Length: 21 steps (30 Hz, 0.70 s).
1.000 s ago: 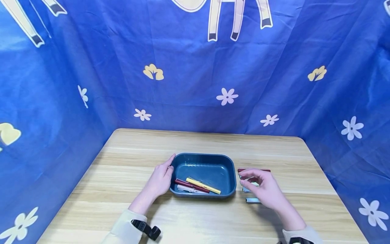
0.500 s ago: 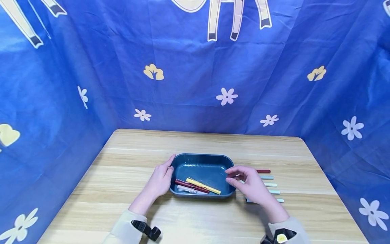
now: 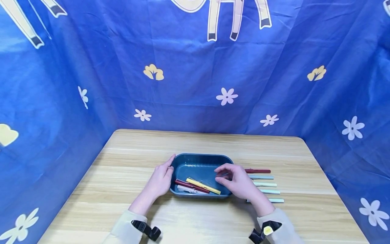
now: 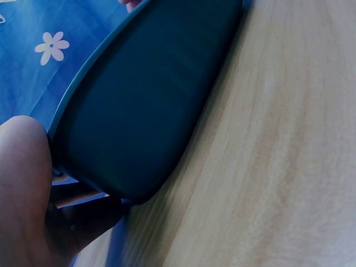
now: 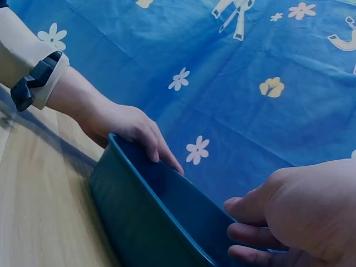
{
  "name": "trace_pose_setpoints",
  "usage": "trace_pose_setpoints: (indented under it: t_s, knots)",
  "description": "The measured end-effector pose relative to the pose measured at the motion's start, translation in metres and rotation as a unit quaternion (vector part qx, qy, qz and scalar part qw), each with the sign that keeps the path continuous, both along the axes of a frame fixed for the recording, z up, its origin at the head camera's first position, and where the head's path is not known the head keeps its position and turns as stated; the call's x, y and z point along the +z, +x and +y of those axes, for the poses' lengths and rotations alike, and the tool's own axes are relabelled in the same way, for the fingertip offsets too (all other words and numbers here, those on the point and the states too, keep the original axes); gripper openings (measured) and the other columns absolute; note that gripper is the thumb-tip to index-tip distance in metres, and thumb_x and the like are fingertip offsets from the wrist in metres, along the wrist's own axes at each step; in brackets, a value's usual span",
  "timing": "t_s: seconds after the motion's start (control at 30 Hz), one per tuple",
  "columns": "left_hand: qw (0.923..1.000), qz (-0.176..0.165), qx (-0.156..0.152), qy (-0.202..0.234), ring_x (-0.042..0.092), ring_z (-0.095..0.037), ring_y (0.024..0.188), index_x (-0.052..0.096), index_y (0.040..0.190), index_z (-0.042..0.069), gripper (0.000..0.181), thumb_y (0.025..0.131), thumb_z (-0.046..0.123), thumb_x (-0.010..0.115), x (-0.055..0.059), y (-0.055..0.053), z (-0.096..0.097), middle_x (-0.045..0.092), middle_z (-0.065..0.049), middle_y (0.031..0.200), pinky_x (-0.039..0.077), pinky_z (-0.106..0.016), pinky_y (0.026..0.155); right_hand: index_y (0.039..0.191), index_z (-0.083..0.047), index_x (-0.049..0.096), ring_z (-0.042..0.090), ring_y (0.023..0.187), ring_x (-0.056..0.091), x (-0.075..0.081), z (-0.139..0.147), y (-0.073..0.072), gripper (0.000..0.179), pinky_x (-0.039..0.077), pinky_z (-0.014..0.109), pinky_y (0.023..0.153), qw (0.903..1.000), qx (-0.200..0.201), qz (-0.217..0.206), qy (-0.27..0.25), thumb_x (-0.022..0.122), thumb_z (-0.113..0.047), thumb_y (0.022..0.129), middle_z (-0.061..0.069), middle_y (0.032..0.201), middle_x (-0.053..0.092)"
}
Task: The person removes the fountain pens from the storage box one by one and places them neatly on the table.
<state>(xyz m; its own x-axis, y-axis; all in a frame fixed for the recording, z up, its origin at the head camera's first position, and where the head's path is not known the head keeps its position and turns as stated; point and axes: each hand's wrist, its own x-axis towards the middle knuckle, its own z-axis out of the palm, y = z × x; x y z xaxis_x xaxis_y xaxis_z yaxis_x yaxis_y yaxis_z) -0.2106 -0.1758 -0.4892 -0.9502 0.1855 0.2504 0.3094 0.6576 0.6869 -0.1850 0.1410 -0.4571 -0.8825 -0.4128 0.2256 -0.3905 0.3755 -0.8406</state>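
Note:
A dark teal rectangular tray (image 3: 201, 155) sits on the table. Inside, near its front wall, lie a yellow pen (image 3: 210, 189), a dark red pen (image 3: 192, 186) and a pale lilac pen (image 3: 189, 190). My left hand (image 3: 160, 179) grips the tray's left end; the right wrist view shows its fingers over the rim (image 5: 150, 186). Over the tray's right end hovers my right hand (image 3: 236, 180), fingers loosely bent, with a gap to the thumb and nothing visible between them. It is above the bare part of the tray floor, apart from the pens.
Right of the tray, several pens lie in a row: a dark red one (image 3: 259, 171), a blue one (image 3: 262, 177), a pale green one (image 3: 266, 184) and light blue ones, partly hidden by my right arm. A blue patterned curtain (image 3: 189, 112) surrounds the wooden table (image 3: 137, 145).
My right hand has moved left, from above the row of pens to over the tray's right end, uncovering more of the row. My left hand stays on the tray.

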Motion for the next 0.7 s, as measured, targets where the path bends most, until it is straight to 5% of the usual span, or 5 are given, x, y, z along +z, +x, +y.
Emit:
trace_pose_setpoints:
  t_s: [0.7]
  knots:
    - [1.0000, 0.000, 0.000, -0.005, 0.046, -0.029, 0.131, 0.038, 0.152, 0.013, 0.048, 0.103, 0.015, 0.041, 0.000, -0.001, 0.001, 0.046, -0.015, 0.144, 0.035, -0.046, 0.110, 0.108, -0.005, 0.070, 0.010, 0.083, 0.066, -0.011, -0.030, -0.018, 0.019, 0.057, 0.025, 0.072, 0.9955, 0.034, -0.053, 0.071, 0.071, -0.008, 0.090, 0.002, 0.096, 0.070]
